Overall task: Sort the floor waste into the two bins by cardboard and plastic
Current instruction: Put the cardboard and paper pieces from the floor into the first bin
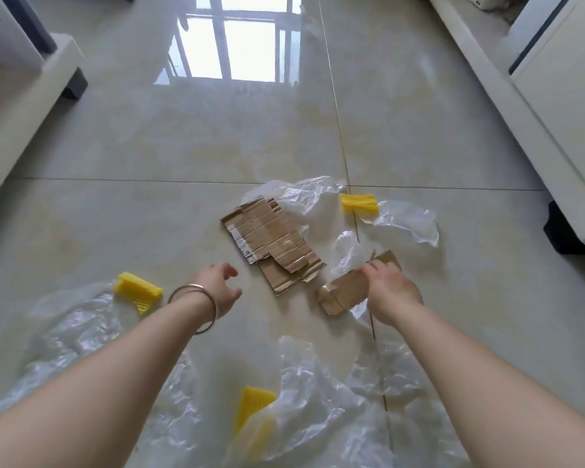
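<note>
Small brown folded cardboard piece (pixel 347 292): on the glossy beige tiled floor (pixel 149 146), right of centre, gripped along its far edge by the right hand (pixel 390 287), fingers curled over the top; one end resting over a crumpled sheet of clear plastic film (pixel 347 251).

Large flattened brown cardboard sheet with tape strips and a white label (pixel 272 239): flat on the floor just left of the small piece, apart from it, far corner overlapping another clear plastic film sheet (pixel 301 194).

Left hand (pixel 218 287): above the floor near the lower left corner of the large sheet, fingers loosely spread, holding nothing, not touching the cardboard. Thin silver bangle (pixel 196 307) around the left wrist.

Yellow ribbed plastic pieces, three:
- one (pixel 137 290) left of the left wrist, at the edge of a large clear plastic film sheet (pixel 71 336);
- one (pixel 358 202) beyond the cardboard, on a tile joint, beside a further clear film sheet (pixel 406 222);
- one (pixel 252 408) nearest the camera, partly under the widest clear plastic film mass (pixel 335 417) between the forearms.

White furniture base with dark foot (pixel 65 69) at far left; white cabinet with dark foot (pixel 561 130) along the right edge. Window reflection (pixel 237 45) on the far floor.
</note>
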